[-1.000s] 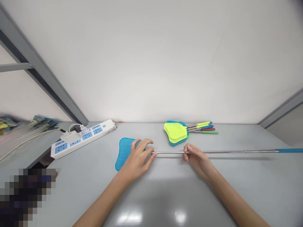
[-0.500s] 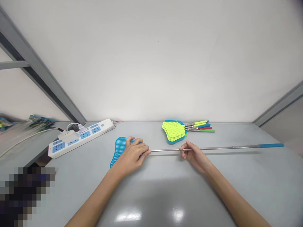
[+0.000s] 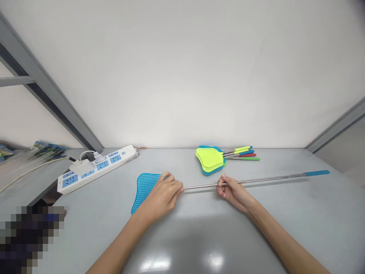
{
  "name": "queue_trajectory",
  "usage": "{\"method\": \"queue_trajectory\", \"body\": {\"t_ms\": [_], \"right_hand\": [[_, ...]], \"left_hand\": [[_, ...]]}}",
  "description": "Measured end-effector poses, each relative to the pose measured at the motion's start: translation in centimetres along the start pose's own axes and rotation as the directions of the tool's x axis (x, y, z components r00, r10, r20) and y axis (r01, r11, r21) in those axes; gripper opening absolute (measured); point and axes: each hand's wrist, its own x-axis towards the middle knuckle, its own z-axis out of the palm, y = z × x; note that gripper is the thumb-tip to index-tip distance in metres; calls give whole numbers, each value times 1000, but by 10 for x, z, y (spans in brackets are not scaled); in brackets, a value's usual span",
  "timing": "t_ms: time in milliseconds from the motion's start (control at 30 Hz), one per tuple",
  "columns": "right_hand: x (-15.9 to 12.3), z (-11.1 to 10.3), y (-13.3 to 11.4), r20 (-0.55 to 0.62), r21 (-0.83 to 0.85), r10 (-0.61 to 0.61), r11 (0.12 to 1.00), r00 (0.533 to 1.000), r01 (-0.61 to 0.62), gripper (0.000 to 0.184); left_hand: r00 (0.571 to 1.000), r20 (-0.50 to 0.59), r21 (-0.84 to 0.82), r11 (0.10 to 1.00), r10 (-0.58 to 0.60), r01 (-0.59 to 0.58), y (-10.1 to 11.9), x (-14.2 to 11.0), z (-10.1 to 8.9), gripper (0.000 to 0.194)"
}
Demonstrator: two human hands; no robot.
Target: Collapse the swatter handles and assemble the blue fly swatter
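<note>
Bright, even light, 2 white glare spots (image 3: 155, 263) on glossy grey tabletop (image 3: 288, 213), fisheye bend at edges, blurred colourful packets (image 3: 48, 149) far left

Left there, the left hand (image 3: 163, 196) is covering the neck of the blue fly swatter (image 3: 144, 190), the right forearm (image 3: 291, 239) runs off the bottom edge, a pixelated patch (image 3: 28, 238) sits unreadable, and blurred packets (image 3: 48, 149) crowd the far left!

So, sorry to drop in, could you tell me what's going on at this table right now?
A person has their left hand on a blue mesh fly swatter head, while their right hand pinches a long steel shaft. Other fly swatters lie stacked further back, near a white power strip.
</note>
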Motion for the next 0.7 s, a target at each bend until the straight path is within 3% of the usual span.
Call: {"method": "queue_trajectory", "body": {"t_ms": [300,700], "right_hand": [[1,4,7,-10,-5,35,999,999,-35,29],[2,8,14,35,-29,40,999,999,-39,32]], "left_hand": [[1000,-13,6,1000,-22,22,5,0,4,28],[1000,-13,-107,994,-22,21,12,2,21,27]]}}
